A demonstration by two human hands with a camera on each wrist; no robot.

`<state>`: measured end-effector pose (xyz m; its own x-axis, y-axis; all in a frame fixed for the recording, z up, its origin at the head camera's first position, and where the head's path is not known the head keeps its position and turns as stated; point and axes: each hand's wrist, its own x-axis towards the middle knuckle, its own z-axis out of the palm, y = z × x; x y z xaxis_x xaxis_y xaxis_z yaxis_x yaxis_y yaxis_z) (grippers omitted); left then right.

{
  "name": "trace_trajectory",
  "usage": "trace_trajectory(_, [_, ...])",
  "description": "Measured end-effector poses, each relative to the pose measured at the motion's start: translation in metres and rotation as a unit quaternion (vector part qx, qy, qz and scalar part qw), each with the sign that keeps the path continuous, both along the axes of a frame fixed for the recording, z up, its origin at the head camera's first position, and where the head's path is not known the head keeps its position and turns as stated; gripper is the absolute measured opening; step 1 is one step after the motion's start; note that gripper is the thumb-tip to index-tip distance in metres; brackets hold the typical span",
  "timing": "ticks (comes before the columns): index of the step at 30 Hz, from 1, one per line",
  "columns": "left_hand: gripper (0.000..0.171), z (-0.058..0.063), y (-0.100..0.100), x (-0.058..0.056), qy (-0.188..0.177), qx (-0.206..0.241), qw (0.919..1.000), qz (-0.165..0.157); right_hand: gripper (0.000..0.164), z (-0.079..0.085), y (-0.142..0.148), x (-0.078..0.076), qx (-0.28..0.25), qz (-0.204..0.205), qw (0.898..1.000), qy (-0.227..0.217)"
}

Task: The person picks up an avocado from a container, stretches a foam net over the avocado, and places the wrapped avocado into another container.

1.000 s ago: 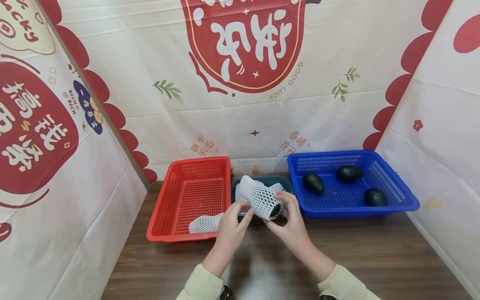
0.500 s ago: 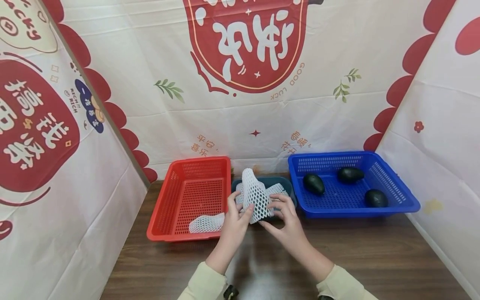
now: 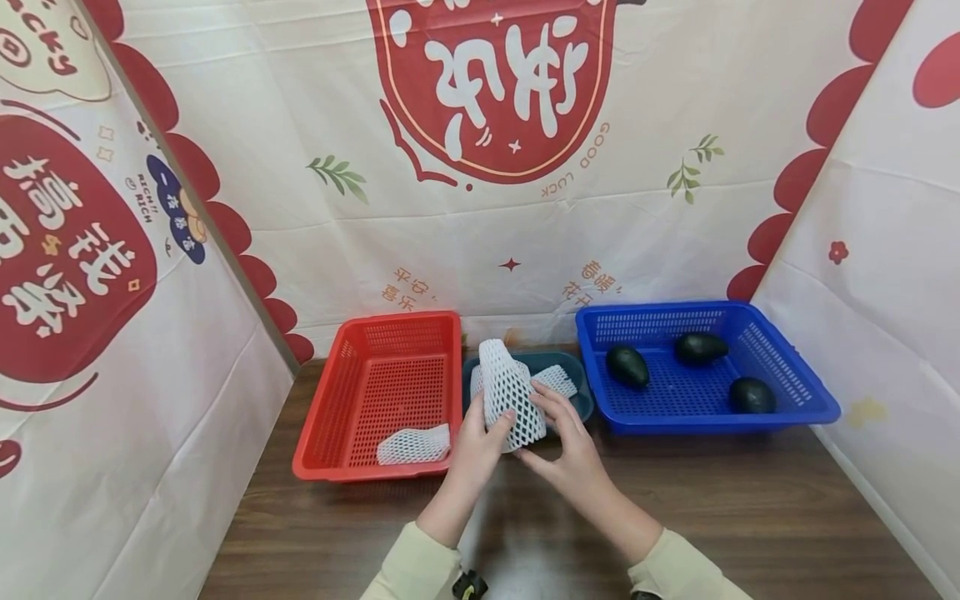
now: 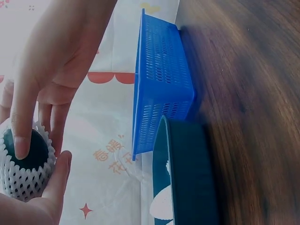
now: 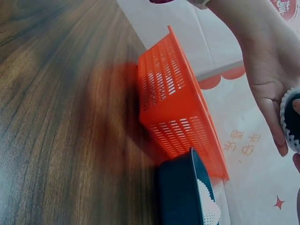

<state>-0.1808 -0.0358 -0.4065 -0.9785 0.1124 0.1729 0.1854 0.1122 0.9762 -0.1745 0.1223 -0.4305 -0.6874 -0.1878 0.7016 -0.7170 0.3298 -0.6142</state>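
A dark green avocado (image 4: pixel 35 152) sits inside a white foam net (image 3: pixel 510 400), its blunt end showing at the opening in both wrist views. My left hand (image 3: pixel 474 446) holds the net from the left, thumb across its front. On the other side my right hand (image 3: pixel 572 454) grips the lower end; one of its fingers presses the bare end of the fruit in the left wrist view. The narrow end of the net points up and away. Below it, more white foam nets (image 3: pixel 555 381) lie in a small teal bin (image 3: pixel 587 398).
To the left is a red basket (image 3: pixel 302 462) with one netted sleeve (image 3: pixel 412 446) lying in it. A blue basket (image 3: pixel 720 423) on the right carries three bare avocados (image 3: pixel 627 367). All stand on a wooden table (image 3: pixel 750 517) before a printed cloth backdrop (image 3: pixel 480 250).
The netted avocado has turned from slanting to more upright, its closed end now pointing away. Both hands have shifted slightly toward the body, and the net covers more of the fruit from above.
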Motion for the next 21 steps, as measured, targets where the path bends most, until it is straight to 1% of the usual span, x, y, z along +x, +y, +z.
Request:
trace_trajectory(2, [0.055,0.000,0.000,0.000,0.001,0.007,1.0000,-0.004,0.080,0.006,-0.003,0.003,-0.006,-0.005,1.000,0.005])
trace_trajectory(5, [0.054,-0.001,0.001,0.000,0.005,0.018,0.9998,-0.006,0.074,0.020,-0.007,0.012,-0.014,-0.011,1.000,0.011])
trace_trajectory(8, [0.056,-0.002,0.001,0.000,0.000,0.018,0.9998,0.004,0.070,0.027,-0.008,0.016,-0.022,-0.002,1.000,0.016])
trace_trajectory(10, [0.059,-0.001,0.002,0.001,-0.003,0.013,0.9998,0.012,0.069,0.024,-0.009,0.015,-0.029,0.002,0.999,0.016])
trace_trajectory(13, [0.063,0.000,0.004,0.001,-0.014,0.012,0.9997,0.018,0.070,0.013,-0.008,0.010,-0.035,-0.001,0.999,0.016])
trace_trajectory(17, [0.064,0.000,0.007,0.003,-0.021,0.033,0.9991,0.014,0.069,0.000,-0.006,0.004,-0.050,-0.001,0.999,0.008])
trace_trajectory(21, [0.066,0.000,0.010,0.004,-0.023,0.055,0.9982,0.009,0.065,-0.004,-0.006,0.002,-0.072,0.005,0.997,0.005])
